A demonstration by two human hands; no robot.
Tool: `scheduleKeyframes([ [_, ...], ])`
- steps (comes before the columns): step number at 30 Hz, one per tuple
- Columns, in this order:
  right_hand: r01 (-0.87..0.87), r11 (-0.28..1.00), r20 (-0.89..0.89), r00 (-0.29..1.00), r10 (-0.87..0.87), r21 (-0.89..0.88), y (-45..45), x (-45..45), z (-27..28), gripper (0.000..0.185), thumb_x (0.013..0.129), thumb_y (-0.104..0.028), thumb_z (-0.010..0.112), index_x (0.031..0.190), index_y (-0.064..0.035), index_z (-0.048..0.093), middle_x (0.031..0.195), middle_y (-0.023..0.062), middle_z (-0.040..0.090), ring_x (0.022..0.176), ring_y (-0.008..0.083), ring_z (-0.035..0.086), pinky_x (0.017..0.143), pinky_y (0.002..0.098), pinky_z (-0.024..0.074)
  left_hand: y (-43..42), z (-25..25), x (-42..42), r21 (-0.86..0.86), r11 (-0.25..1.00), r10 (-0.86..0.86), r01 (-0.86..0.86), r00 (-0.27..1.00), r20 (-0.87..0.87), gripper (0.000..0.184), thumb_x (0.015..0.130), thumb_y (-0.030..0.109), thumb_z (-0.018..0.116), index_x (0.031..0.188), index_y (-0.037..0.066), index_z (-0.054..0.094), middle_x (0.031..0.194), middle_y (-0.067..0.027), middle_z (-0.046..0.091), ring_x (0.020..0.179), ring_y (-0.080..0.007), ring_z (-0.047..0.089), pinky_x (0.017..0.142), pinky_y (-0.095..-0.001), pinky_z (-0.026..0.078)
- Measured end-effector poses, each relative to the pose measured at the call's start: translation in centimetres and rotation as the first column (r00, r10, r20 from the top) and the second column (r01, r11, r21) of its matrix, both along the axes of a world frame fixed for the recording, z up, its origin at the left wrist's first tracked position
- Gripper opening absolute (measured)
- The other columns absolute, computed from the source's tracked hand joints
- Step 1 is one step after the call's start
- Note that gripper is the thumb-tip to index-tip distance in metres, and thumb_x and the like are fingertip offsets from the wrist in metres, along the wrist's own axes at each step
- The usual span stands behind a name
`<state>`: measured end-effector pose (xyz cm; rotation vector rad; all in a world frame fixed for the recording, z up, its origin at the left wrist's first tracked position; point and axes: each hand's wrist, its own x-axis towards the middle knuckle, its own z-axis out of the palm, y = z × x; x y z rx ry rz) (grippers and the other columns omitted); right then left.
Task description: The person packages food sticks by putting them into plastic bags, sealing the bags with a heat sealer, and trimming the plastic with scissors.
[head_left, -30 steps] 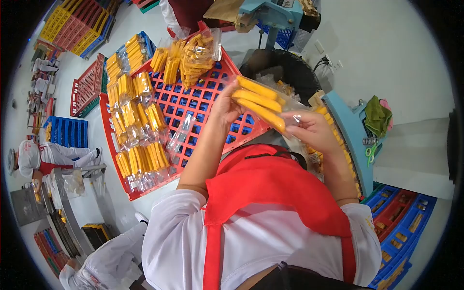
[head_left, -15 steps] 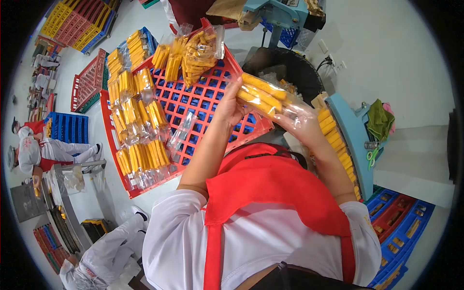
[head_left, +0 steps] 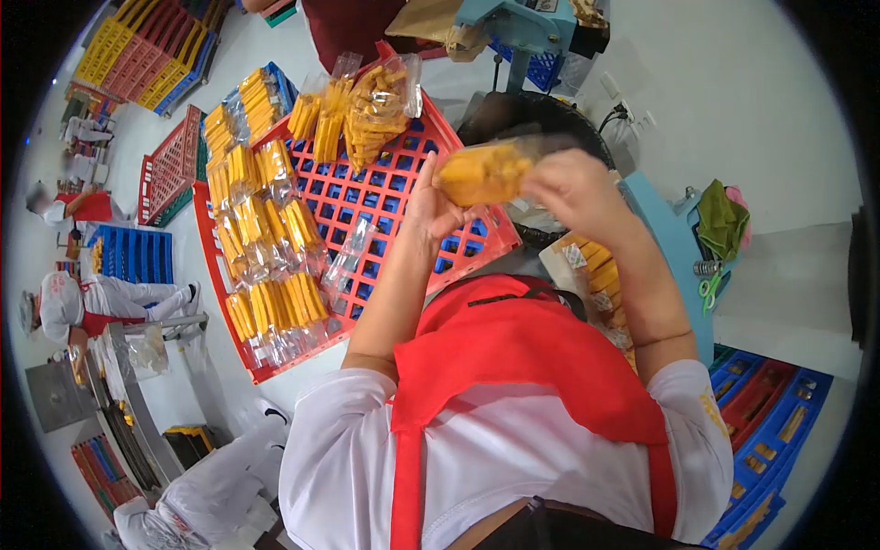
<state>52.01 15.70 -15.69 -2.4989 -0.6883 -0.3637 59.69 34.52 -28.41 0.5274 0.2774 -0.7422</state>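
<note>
A clear plastic bag of yellow sticks (head_left: 483,174), blurred by motion, is in front of my chest. My right hand (head_left: 579,194) pinches its right end between thumb and fingers. At the other end is my left hand (head_left: 433,209), its fingers stretched out and thumb apart, the palm facing the bag; whether it touches the bag I cannot tell. Below and left, a red plastic crate (head_left: 390,192) bears rows of packed bags of yellow sticks (head_left: 261,220). A larger bag of loose sticks (head_left: 378,110) lies at its far edge, and a flat empty bag (head_left: 350,252) lies nearer.
A black bin (head_left: 550,119) stands beyond my hands. Light-blue machines are at the top (head_left: 522,32) and right (head_left: 674,257). By my right forearm lie more packed sticks (head_left: 600,275). Green scissors (head_left: 709,291) hang at right. Co-workers (head_left: 105,293) are at far left.
The bag has turned, now showing its broader side. My right hand has shifted its hold to the bag's end, back of the hand up. My left fingers have opened away from the bag.
</note>
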Motion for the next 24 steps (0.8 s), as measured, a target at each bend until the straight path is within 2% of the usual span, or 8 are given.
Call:
scheduleKeyframes([
  [3,0.088,0.986,0.047,0.994,-0.095,0.138,-0.8,1.4,2.6,0.011,0.073,-0.011,0.057,0.076,-0.0011,0.059,0.072,0.0109,0.057,0.066,0.0235,0.054,0.060,0.0306,0.0423,-0.6,0.5,-0.8,0.426,0.903,0.107,-0.048,0.988,-0.115,0.077,0.077,0.044,0.053,0.131,0.001,0.018,0.131,-0.0205,0.025,0.122,-0.0283,0.026,0.095,-0.0506,0.024],
  [4,0.085,0.975,-0.017,0.996,-0.083,0.204,-1.4,2.1,2.6,0.010,0.074,-0.010,0.057,0.074,-0.0007,0.058,0.069,0.0092,0.057,0.064,0.0197,0.054,0.059,0.0285,0.0418,-0.5,0.3,-1.0,0.509,0.843,0.022,-0.171,0.958,0.285,0.084,0.076,0.044,0.055,0.132,0.001,0.009,0.133,-0.0207,0.018,0.125,-0.0287,0.019,0.096,-0.0525,0.018],
  [6,0.074,0.964,-0.091,0.994,-0.052,0.255,-2.8,2.5,3.3,0.012,0.074,-0.012,0.057,0.075,-0.0005,0.059,0.069,0.0089,0.058,0.063,0.0180,0.055,0.059,0.0278,0.0422,-0.4,1.3,-1.5,0.572,0.709,-0.305,-0.412,0.553,0.776,0.097,0.069,0.037,0.065,0.133,0.002,0.002,0.136,-0.0204,0.013,0.126,-0.0315,0.012,0.096,-0.0571,0.011],
  [8,0.049,0.942,-0.227,0.973,0.030,0.332,-4.0,2.1,4.2,0.012,0.074,-0.011,0.059,0.075,0.0010,0.060,0.069,0.0066,0.059,0.062,0.0121,0.053,0.058,0.0251,0.0416,-1.1,5.0,-3.5,0.598,0.532,-0.539,-0.599,0.304,0.785,0.098,0.065,0.034,0.068,0.133,0.002,0.005,0.135,-0.0198,0.014,0.126,-0.0327,0.014,0.096,-0.0575,0.010],
  [10,0.003,0.910,-0.218,0.971,0.096,0.415,-5.0,1.0,5.0,0.010,0.073,-0.008,0.059,0.073,0.0012,0.060,0.068,0.0063,0.058,0.063,0.0129,0.053,0.058,0.0253,0.0412,-2.2,7.4,-4.6,0.451,0.324,-0.734,-0.832,0.080,0.674,0.098,0.054,0.025,0.074,0.131,0.005,0.016,0.128,-0.0166,0.029,0.120,-0.0347,0.026,0.095,-0.0567,0.014],
  [14,-0.130,0.898,-0.096,0.978,0.186,0.420,-6.0,-1.2,6.3,0.004,0.069,-0.003,0.062,0.069,0.0003,0.060,0.066,0.0057,0.057,0.064,0.0157,0.053,0.060,0.0269,0.0401,-2.0,6.6,-2.8,0.119,0.379,-0.564,-0.918,-0.128,0.816,0.085,0.053,0.013,0.072,0.126,0.008,0.028,0.106,-0.0098,0.042,0.103,-0.0309,0.038,0.093,-0.0551,0.017],
  [17,-0.251,0.900,0.006,0.964,0.267,0.357,-6.2,-2.0,5.8,0.004,0.067,-0.003,0.063,0.068,-0.0008,0.060,0.066,0.0054,0.057,0.065,0.0174,0.052,0.062,0.0286,0.0397,-1.0,6.8,-2.6,-0.096,0.207,-0.652,-0.973,-0.211,0.728,0.085,0.051,0.013,0.072,0.124,0.005,0.029,0.108,-0.0138,0.041,0.103,-0.0315,0.038,0.092,-0.0488,0.021],
  [24,-0.117,0.902,-0.072,0.984,0.161,0.415,-6.6,-3.9,5.1,0.004,0.066,-0.001,0.064,0.068,-0.0008,0.060,0.068,0.0055,0.058,0.067,0.0174,0.053,0.063,0.0294,0.0401,-1.1,7.1,-2.5,-0.090,0.211,-0.711,-0.973,-0.216,0.670,0.085,0.052,0.013,0.071,0.125,0.006,0.028,0.110,-0.0133,0.040,0.106,-0.0300,0.037,0.095,-0.0508,0.014],
])
